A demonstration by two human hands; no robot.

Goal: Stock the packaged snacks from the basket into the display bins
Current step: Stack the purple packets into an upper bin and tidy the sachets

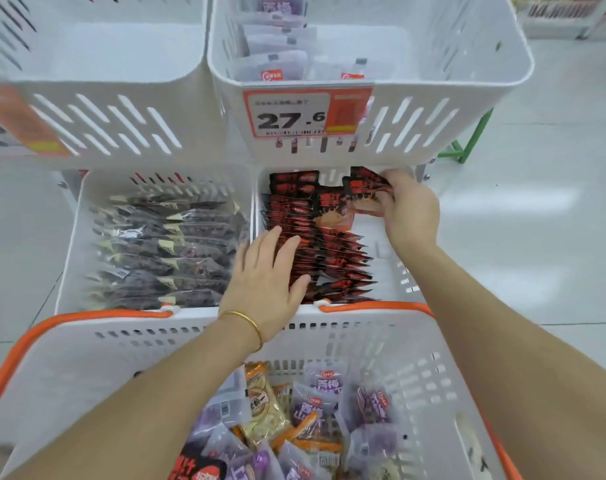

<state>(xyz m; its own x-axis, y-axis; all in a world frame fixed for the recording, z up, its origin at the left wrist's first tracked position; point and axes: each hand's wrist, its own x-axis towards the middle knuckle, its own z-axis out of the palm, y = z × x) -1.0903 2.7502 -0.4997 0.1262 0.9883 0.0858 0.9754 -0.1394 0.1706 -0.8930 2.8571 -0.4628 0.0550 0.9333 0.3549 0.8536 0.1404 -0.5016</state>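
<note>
A white basket with orange rim (104, 344) sits nearest me and holds mixed snack packets (294, 424), purple, orange and red-black. Beyond it, the lower right display bin (395, 268) holds a row of red-black packets (332, 261). My left hand (267, 275) lies flat with straight fingers on that row. My right hand (409, 209) grips a few red-black packets (364, 188) at the bin's far right corner, under the upper bin.
The lower left bin (73, 244) is filled with dark packets. Above are two white upper bins; the right one (468, 98) holds purple packets and carries a 27.6 price tag (291, 116). Pale floor tiles and a green frame leg (468, 147) lie to the right.
</note>
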